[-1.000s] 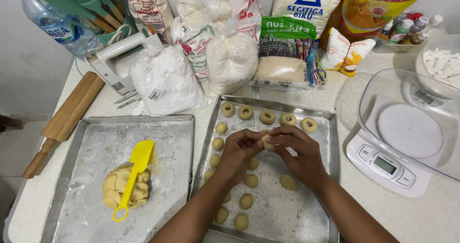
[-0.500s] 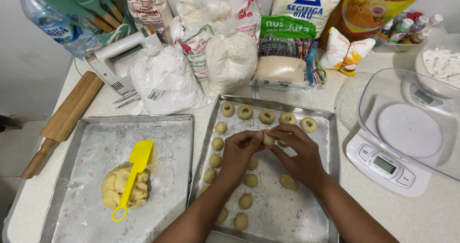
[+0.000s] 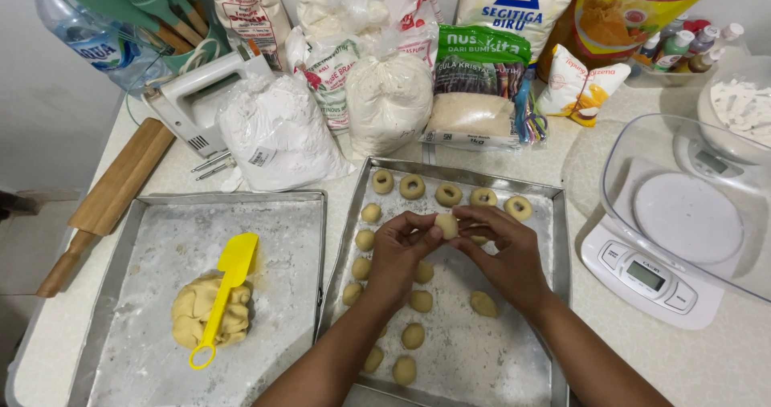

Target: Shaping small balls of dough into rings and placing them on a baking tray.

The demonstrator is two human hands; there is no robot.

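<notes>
Pale yellow round dough ball point(image 3: 446, 225): you pinch it between the fingertips of both hands, above the floured rectangular metal baking tray point(image 3: 554, 295). Your left hand point(image 3: 399, 254) curls at its left side, your right hand point(image 3: 506, 250) closes on its right. Around them on that tray lie small shaped dough pieces point(image 3: 413, 335); five ringed ones line the far edge. On the neighbouring floured metal tray point(image 3: 144, 238), well apart, a yellow plastic scraper point(image 3: 225, 286) rests on a lump of dough point(image 3: 205, 315).
</notes>
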